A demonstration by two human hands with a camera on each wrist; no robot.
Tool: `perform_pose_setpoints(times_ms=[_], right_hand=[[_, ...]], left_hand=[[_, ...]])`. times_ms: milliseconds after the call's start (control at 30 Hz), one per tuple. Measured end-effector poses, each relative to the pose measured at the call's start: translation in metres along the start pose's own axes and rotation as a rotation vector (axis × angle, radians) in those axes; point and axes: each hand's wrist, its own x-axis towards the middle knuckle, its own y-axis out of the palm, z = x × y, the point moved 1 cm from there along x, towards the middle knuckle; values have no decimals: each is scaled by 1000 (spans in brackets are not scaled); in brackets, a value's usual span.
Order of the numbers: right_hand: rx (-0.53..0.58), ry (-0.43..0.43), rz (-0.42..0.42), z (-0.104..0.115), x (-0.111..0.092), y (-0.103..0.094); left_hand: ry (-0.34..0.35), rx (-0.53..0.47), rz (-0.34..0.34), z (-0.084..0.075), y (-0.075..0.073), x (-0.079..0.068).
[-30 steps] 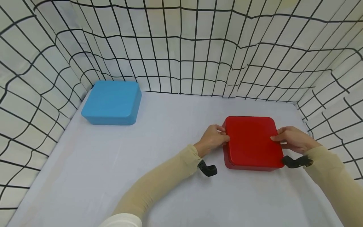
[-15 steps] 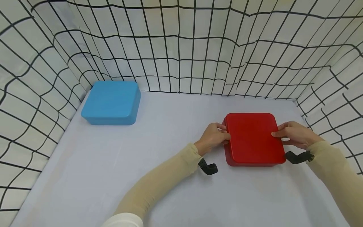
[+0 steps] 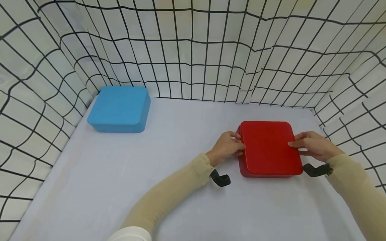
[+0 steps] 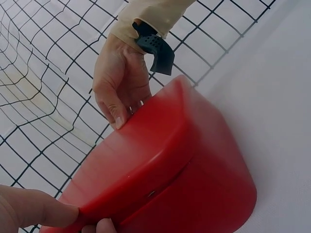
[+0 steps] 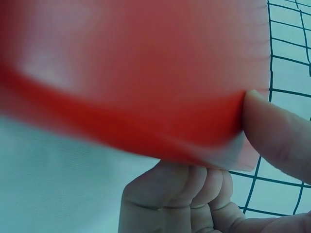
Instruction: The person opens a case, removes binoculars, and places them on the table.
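Observation:
A red box [image 3: 271, 149] with rounded corners stands at the right of the white table in the head view, its flat top up. A seam below the top edge shows in the left wrist view. My left hand [image 3: 226, 147] grips its left side, thumb at the top edge and fingers against the wall. On the opposite side my right hand [image 3: 316, 145] holds it the same way, its thumb [image 5: 277, 133] on the rim and curled fingers [image 5: 189, 189] lower down. Whether the box's underside touches the table cannot be told.
A blue box [image 3: 120, 108] of similar shape lies at the far left corner. White walls with a black grid [image 3: 191, 63] enclose the table [image 3: 181, 127] at the back and both sides. A black camera mount [image 3: 221, 179] sticks out from each wrist.
Compared with a second ago, the red box and both hands have shifted slightly away from me, and the box has turned a little. Both grips stay the same. The blue box has not moved.

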Motion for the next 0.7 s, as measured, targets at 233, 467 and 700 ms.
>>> perform_pose_setpoints(times_ms=[233,467,700], right_hand=[[-6,-11,-25,-3,-2,3],[-12,5,-42,-7,-4,5],[-13,-29,-45,-10,-8,7]], left_hand=[[12,13,10,3,0,-3],[1,11,19,5,0,-6],[5,2,21,7,-1,-7]])
